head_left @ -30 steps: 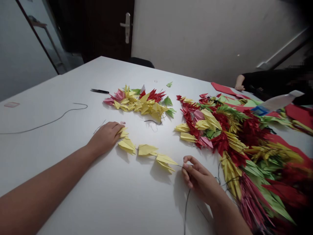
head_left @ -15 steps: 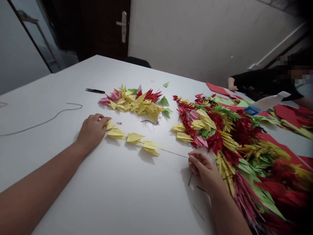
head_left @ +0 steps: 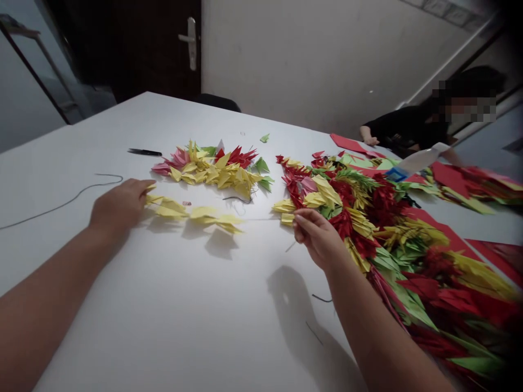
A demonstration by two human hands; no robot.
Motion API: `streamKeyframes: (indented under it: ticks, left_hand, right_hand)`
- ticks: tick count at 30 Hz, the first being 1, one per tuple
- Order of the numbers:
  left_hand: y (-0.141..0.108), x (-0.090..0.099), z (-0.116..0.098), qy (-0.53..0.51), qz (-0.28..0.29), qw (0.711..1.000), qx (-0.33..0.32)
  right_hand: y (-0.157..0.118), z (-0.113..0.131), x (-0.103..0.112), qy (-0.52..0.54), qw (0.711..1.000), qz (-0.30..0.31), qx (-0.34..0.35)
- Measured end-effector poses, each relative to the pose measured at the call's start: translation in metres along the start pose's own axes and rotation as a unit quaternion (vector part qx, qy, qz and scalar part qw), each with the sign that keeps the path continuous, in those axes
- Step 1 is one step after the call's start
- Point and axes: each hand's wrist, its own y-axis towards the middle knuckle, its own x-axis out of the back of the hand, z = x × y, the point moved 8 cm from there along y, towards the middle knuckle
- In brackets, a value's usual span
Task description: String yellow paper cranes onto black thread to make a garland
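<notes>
A dark string [head_left: 265, 219] with several yellow folded paper pieces [head_left: 171, 208] threaded on it stretches between my hands, a little above the white table. My left hand [head_left: 118, 204] pinches the yellow paper piece at the string's left end. The string's bare right end is pinched between the thumb and fingers of my right hand [head_left: 316, 234], and a short tail hangs below. Both hands are closed. Motion blurs the threaded pieces slightly, and their shadows fall on the table under them.
Beyond lies a cluster of yellow, red, pink and green folded papers [head_left: 224, 177], with a black-handled blade [head_left: 145, 152] beside it. A large heap of folded papers [head_left: 359, 223] and a plastic bottle [head_left: 417, 162] are right. A loose string [head_left: 73, 197] lies left. A person [head_left: 408, 128] sits far right.
Both hands have lifted the string of yellow pieces up and away from me, pulling it straighter. The whole view has shifted slightly, so things sit further left.
</notes>
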Motion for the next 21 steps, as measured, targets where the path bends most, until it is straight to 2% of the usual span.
streamKeyframes:
  ticks: [3,4,6,8,10,11,13,15,17,19,21]
  left_hand:
    - [0.004,0.005,0.013,0.013,-0.065,0.998,0.019]
    - [0.004,0.003,0.016,0.010,-0.072,0.997,0.019]
    - [0.002,-0.003,0.019,0.007,-0.081,0.996,0.022]
    - [-0.003,-0.004,0.017,0.001,-0.116,0.993,0.023]
    - [-0.010,-0.004,0.003,-0.004,-0.142,0.990,-0.015]
    - [-0.013,-0.007,-0.010,-0.006,-0.132,0.990,-0.055]
    - [-0.019,-0.022,-0.044,0.000,-0.057,0.986,-0.155]
    - [-0.028,-0.045,-0.079,0.006,0.050,0.967,-0.249]
    - [-0.029,-0.063,-0.103,-0.001,0.129,0.950,-0.285]
    - [-0.020,-0.073,-0.115,-0.011,0.159,0.948,-0.277]
    - [-0.006,-0.078,-0.120,-0.017,0.168,0.947,-0.274]
  right_hand:
    - [0.017,0.017,-0.020,-0.110,0.990,0.049,0.069]
    - [0.019,0.020,-0.027,-0.183,0.975,0.076,0.098]
    - [0.017,0.026,-0.033,-0.328,0.921,0.113,0.177]
    - [0.012,0.033,-0.020,-0.413,0.871,0.101,0.245]
    - [0.012,0.039,0.012,-0.440,0.863,0.047,0.243]
    - [0.013,0.041,0.033,-0.448,0.866,0.009,0.221]
    - [0.012,0.046,0.066,-0.484,0.852,-0.053,0.193]
    - [0.008,0.045,0.076,-0.535,0.822,-0.048,0.187]
    - [0.003,0.039,0.063,-0.583,0.783,0.000,0.215]
    - [-0.001,0.030,0.040,-0.626,0.733,0.032,0.263]
    - [0.001,0.021,0.023,-0.671,0.683,0.014,0.290]
